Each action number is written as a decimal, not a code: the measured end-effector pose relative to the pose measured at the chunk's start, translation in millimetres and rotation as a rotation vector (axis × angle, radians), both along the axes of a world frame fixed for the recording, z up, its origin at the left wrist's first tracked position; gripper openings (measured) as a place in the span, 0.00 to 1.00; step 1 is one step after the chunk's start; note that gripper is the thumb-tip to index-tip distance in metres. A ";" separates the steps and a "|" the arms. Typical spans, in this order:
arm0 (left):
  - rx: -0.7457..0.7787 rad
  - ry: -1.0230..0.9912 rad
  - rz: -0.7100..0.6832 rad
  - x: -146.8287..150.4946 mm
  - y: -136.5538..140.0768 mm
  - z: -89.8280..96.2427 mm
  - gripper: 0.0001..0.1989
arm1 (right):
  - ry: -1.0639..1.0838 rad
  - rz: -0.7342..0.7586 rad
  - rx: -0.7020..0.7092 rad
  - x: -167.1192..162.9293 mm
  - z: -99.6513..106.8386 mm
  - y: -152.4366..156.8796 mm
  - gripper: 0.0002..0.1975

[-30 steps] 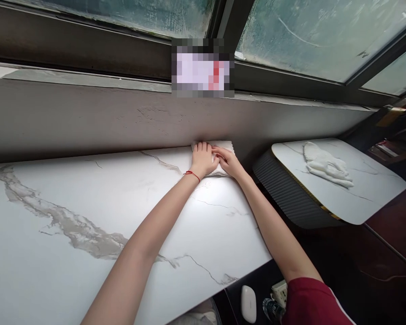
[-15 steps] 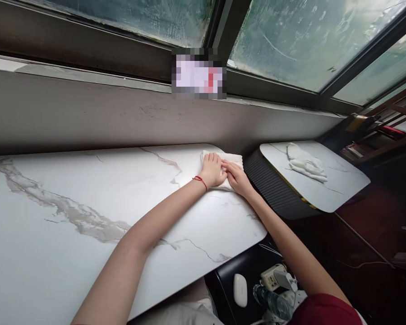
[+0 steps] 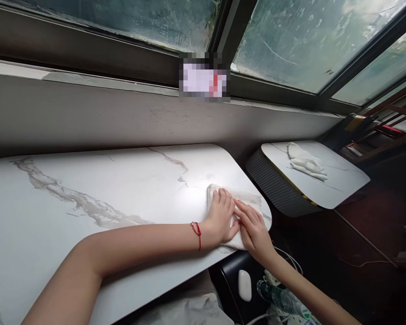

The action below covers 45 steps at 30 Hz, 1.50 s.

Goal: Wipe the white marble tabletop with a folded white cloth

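A folded white cloth (image 3: 248, 196) lies on the white marble-patterned table (image 3: 138, 180), at its right end close to the rounded front corner. My left hand (image 3: 222, 216), with a red string bracelet at the wrist, presses flat on the cloth, fingers stretched out and its thumb out to the side. Beside it, my right hand (image 3: 256, 228) rests on the cloth's right part, fingers extended and their tips close to the left hand. Neither hand visibly grips the cloth, whose middle is hidden beneath them.
Another white cloth (image 3: 306, 160) lies crumpled on a smaller side table (image 3: 345, 180) at right. Below the table's front edge, a black surface (image 3: 223, 271) bears a white rounded case (image 3: 244, 285), a clear bottle (image 3: 277, 295) and cables. A wall and windows (image 3: 291, 45) run along the back.
Both hands have moved with the cloth from the table's back right corner toward the front right corner, nearer to me. My left elbow is bent more. The camera view has shifted slightly.
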<state>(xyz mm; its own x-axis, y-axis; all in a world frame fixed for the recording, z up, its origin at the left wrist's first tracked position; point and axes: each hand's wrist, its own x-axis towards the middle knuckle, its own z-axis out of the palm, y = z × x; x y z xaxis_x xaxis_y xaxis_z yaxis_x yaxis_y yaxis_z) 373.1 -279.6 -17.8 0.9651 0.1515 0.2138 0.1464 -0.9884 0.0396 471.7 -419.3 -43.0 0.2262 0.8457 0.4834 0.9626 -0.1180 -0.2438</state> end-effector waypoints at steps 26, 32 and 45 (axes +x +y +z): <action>-0.121 -0.148 0.356 23.2 191.7 3.9 0.31 | 0.105 0.344 0.032 86.4 13.0 250.7 0.22; -0.093 -0.152 0.396 22.1 203.5 3.7 0.30 | 0.148 0.360 0.053 87.5 11.6 271.1 0.21; -0.067 -0.166 0.387 19.2 202.0 4.9 0.30 | 0.170 0.289 0.047 79.1 14.8 270.8 0.21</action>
<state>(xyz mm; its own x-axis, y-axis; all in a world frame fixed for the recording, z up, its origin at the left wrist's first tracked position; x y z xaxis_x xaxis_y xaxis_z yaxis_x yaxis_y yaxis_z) 392.3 -77.7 -12.9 0.7874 0.5150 0.3389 0.4927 -0.8561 0.1562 550.8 -148.5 -28.2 0.0610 0.8642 0.4994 0.8996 0.1691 -0.4027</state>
